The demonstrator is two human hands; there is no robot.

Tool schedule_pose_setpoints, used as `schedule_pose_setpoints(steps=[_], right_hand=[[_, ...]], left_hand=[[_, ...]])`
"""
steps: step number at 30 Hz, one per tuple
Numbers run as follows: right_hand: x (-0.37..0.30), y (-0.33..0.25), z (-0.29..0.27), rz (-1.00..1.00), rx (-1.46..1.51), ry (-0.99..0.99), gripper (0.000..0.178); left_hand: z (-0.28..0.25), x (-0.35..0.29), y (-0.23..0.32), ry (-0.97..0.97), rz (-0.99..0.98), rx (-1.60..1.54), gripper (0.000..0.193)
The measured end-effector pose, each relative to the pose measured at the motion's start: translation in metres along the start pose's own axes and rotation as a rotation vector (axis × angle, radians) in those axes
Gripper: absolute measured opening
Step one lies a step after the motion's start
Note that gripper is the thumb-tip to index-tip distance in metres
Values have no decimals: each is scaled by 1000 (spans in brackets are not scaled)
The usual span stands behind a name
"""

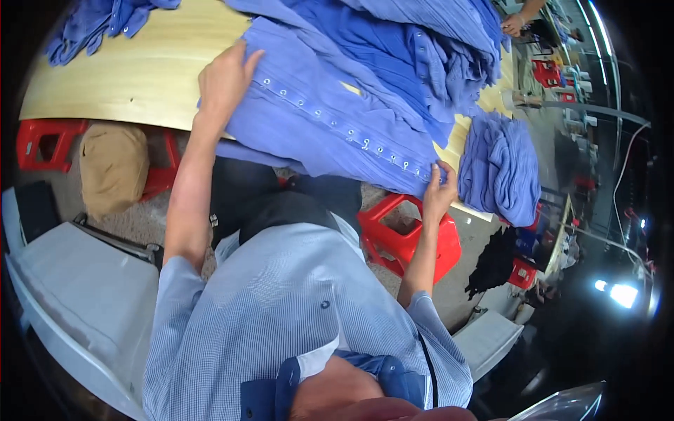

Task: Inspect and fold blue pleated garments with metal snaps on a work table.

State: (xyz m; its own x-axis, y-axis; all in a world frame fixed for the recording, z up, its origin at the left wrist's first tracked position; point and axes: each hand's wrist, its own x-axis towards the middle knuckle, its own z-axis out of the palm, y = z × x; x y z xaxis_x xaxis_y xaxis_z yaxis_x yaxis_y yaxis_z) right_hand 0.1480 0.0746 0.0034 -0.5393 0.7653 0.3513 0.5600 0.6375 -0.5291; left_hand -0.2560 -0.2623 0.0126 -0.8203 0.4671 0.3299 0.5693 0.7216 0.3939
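A light blue-violet cloth garment (302,116) with a long row of round metal snaps or buttons lies stretched across the table edge in front of me, and its near side hangs over. My left hand (225,81) rests palm down on its far left end, thumb spread from the fingers; the fingertips are partly out of sight. At the right end of the snap row, my right hand (440,191) pinches the garment's corner between thumb and fingers. Cloth hides some of those fingers.
More blue garments (393,52) are heaped beyond on the pale wooden table (133,74). A folded blue stack (500,168) sits at the right edge. Red stools (439,245) stand below, one beside a tan bag (114,168). Another person's hand (514,25) appears far right.
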Motion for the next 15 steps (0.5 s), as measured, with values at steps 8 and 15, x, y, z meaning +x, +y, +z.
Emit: schedule_pose_setpoints(steps=[8,15], right_hand=[[15,-7,9,268,484,87,36],[14,-34,10,-3,217,-242,63]], left_hand=[[-26,-7,-29,207,-35,-91,32],[-14,12,-44,60,-9,-48,30]])
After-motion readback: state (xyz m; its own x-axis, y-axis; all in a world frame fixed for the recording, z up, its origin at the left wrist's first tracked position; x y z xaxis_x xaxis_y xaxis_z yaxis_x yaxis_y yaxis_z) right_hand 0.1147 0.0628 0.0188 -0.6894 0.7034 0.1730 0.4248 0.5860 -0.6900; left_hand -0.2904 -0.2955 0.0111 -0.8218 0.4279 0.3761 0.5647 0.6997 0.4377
